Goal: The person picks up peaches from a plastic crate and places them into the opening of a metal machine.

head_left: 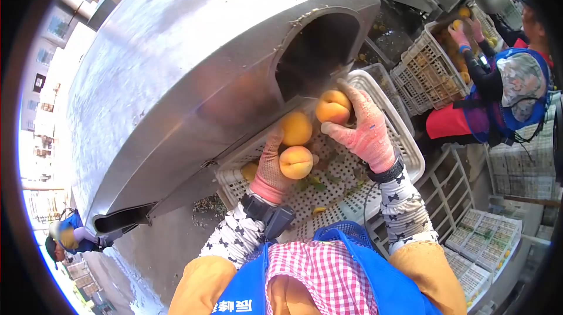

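Observation:
My left hand [271, 168], in a pink-palmed work glove, is closed round two yellow peaches: an upper peach [296, 128] and a lower peach [296, 163]. Between the thumb and fingers of my gloved right hand [368, 127] is another peach [333, 107], its crease facing me. Both hands are above a white perforated plastic crate [413, 153]. Inside the crate, partly hidden behind my left hand, lies a yellow fruit [250, 170], along with some green leaves [314, 183]. The fingers of my left hand are partly covered by the fruit.
A large metal machine [193, 74] with a dark opening [319, 45] rises beyond the crate. At right, a co-worker [498, 86] in pink gloves handles fruit over a stacked crate [419, 65]. A metal rack [443, 180] and more crates [484, 236] stand at lower right. Another person [70, 234] is far left.

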Motion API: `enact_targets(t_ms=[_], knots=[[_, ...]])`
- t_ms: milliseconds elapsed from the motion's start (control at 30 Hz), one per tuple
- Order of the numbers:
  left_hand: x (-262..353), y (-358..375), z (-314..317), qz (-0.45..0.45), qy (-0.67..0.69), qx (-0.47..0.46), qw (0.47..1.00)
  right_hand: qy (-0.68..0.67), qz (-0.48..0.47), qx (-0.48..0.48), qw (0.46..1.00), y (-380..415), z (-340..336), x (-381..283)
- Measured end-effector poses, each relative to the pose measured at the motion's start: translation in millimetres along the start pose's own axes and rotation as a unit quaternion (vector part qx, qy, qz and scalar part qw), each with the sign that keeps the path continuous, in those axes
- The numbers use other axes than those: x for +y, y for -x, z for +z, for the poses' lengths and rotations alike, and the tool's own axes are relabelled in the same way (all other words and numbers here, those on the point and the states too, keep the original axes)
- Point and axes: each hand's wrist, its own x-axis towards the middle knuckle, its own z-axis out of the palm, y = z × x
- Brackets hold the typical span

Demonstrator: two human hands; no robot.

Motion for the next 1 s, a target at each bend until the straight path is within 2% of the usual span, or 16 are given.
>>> enact_targets(t_ms=[133,200,233,300,333,400,433,500,567,633,700,800,900,933,967,1000], knots=[[6.2,24.4,-18.4,0.020,-0.048,0.016,0.999,-0.043,0.035,0.074,0.996,-28.2,52.3,14.1],[7.9,39.4,-18.6,0.017,-0.042,0.043,0.998,0.070,0.037,0.110,0.991,-33.9,73.2,19.7],[9.4,41.3,-19.8,0.019,-0.042,0.046,0.998,0.067,0.037,0.108,0.991,-43.6,79.1,13.3],[7.7,43.8,-24.1,0.023,-0.036,0.037,0.998,0.136,0.179,0.037,0.974,-68.3,89.1,7.3],[6.5,42.4,-30.2,0.018,-0.012,0.040,0.999,0.132,0.183,0.025,0.974,-75.6,89.4,19.5],[9.7,43.6,-17.1,0.037,-0.023,0.051,0.998,0.138,-0.031,-0.020,0.990,-98.5,85.4,47.6],[11.4,44.3,-11.9,0.049,-0.034,0.051,0.997,0.132,-0.036,-0.024,0.990,-91.3,77.2,35.3],[13.7,40.3,-11.6,0.047,-0.013,-0.003,0.999,0.014,-0.112,0.107,0.988,-53.8,38.3,-10.0],[13.0,38.3,1.4,0.072,-0.105,0.006,0.992,-0.138,0.016,-0.097,0.986,-12.7,17.8,-25.7],[14.8,35.7,18.4,0.099,-0.161,-0.021,0.982,-0.152,-0.027,-0.154,0.976,9.7,11.6,-26.1],[19.4,32.4,34.2,0.122,-0.218,-0.046,0.967,-0.147,-0.058,-0.145,0.977,14.4,8.7,-24.1],[27.4,31.0,46.1,-0.008,-0.255,-0.121,0.959,-0.154,-0.076,-0.211,0.962,12.1,-0.4,-17.4],[23.5,21.7,39.4,-0.056,-0.169,-0.062,0.982,-0.094,-0.040,-0.142,0.985,3.8,1.3,-18.0],[17.2,12.0,23.8,0.005,-0.201,-0.017,0.979,-0.055,-0.040,-0.027,0.997,-4.5,12.6,-15.7],[10.4,3.6,7.2,0.006,-0.200,-0.019,0.980,-0.002,-0.034,0.068,0.997,-16.4,26.0,-5.5],[4.3,-3.8,-8.2,0.057,-0.235,0.015,0.970,0.049,-0.018,0.099,0.994,-31.6,38.8,5.4]])
